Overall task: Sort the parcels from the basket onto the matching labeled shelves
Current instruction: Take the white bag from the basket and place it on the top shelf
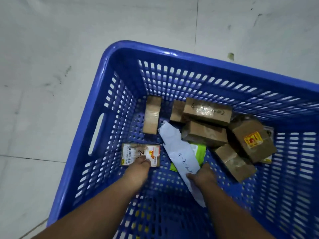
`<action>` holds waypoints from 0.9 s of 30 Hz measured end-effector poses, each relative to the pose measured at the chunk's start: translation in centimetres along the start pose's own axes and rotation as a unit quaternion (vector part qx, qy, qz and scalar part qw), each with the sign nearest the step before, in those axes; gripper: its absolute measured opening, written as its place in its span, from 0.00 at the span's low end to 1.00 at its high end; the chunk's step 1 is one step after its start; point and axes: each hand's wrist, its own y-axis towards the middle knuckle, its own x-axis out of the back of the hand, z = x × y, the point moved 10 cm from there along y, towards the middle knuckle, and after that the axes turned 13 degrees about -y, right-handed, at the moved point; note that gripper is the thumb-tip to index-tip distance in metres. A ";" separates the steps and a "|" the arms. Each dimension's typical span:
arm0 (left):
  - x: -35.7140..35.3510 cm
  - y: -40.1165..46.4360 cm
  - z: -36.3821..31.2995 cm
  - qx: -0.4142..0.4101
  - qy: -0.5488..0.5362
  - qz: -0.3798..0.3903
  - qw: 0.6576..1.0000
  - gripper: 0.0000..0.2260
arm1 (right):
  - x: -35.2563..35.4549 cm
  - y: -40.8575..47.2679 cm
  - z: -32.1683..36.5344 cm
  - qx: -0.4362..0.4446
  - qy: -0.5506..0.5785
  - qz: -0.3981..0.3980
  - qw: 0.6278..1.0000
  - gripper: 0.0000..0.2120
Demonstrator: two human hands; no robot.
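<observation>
A blue plastic basket (119,69) with slotted walls fills the view, seen from above. Both my arms reach down into it. My left hand (140,167) touches the near edge of a small flat box (133,153) with a printed label and a handwritten 2. My right hand (202,175) grips a long white mailer (179,149) marked 4-2, which lies slanted across the basket floor over a green packet (200,149). Several taped brown cardboard boxes lie beyond, one marked 4- on top (207,110), another with a yellow and red sticker (252,142).
A narrow brown box (151,115) lies apart at the back left of the basket floor. Pale tiled floor (51,66) surrounds the basket on the left and behind. No shelves are in view.
</observation>
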 end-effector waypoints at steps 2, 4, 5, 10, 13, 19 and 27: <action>0.5 -0.4 0.7 0.005 -0.045 -0.012 0.999 0.21 | -1.7 -0.4 -0.1 -0.001 0.043 0.034 0.999 0.33; 1.0 -1.7 1.1 0.014 -0.069 -0.021 0.997 0.22 | -2.5 -1.7 0.3 0.051 0.039 0.047 0.997 0.20; 1.1 -2.5 1.0 0.016 -0.074 -0.023 0.997 0.21 | -2.2 -2.8 0.7 0.083 0.021 0.041 0.995 0.13; 0.8 -8.4 -0.2 0.039 -0.070 0.006 0.997 0.21 | 2.1 -11.3 2.7 0.221 -0.060 -0.024 0.973 0.09; 0.2 -13.6 -2.7 0.032 -0.088 0.044 0.995 0.21 | 6.8 -17.9 3.1 0.256 0.013 -0.083 0.963 0.15; 0.4 -26.5 -13.7 -0.085 -0.172 0.117 0.974 0.18 | 19.8 -33.6 6.9 0.387 0.068 -0.189 0.900 0.15; 9.5 -46.9 -32.3 -0.290 -0.313 0.101 0.899 0.16 | 41.2 -56.7 8.3 0.506 0.226 -0.329 0.765 0.12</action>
